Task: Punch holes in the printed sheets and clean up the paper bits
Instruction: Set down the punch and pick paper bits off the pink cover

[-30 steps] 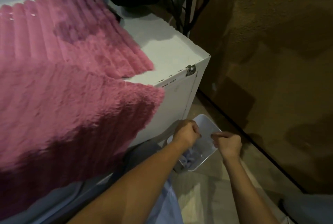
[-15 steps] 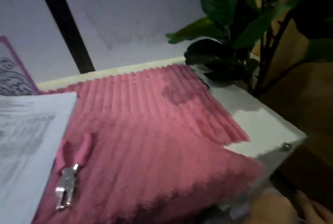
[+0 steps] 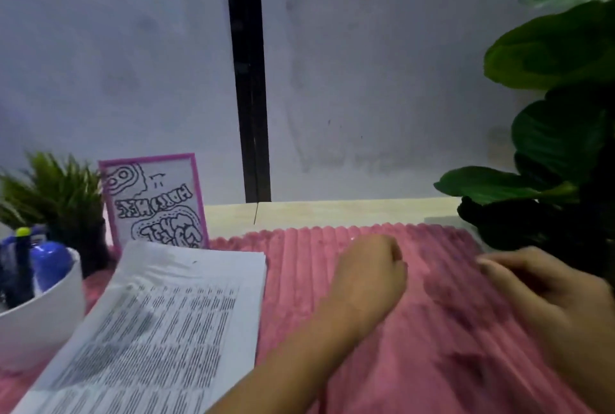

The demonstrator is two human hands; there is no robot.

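A stack of printed sheets [image 3: 159,320] lies on the left part of a pink ribbed fluffy mat [image 3: 332,280]. My left hand [image 3: 366,275] hovers over the middle of the mat, right of the sheets, with its fingers curled under; nothing shows in it. My right hand [image 3: 549,300] is blurred at the right edge, low over the mat, with its fingers stretched out to the left and nothing in them. The hole punch is hidden or out of view. A tiny pale speck [image 3: 352,239] sits on the mat just beyond my left hand.
A white bowl [image 3: 40,323] with blue pens stands at the left. Behind it are a small green plant [image 3: 56,194] and a pink-framed drawing [image 3: 153,204]. A large-leaved plant [image 3: 559,147] rises at the right. A pale wall with a black strip [image 3: 248,80] closes the back.
The view swung up from the bin on the floor to the desk top. Both hands left the bin and are now over the pink mat.
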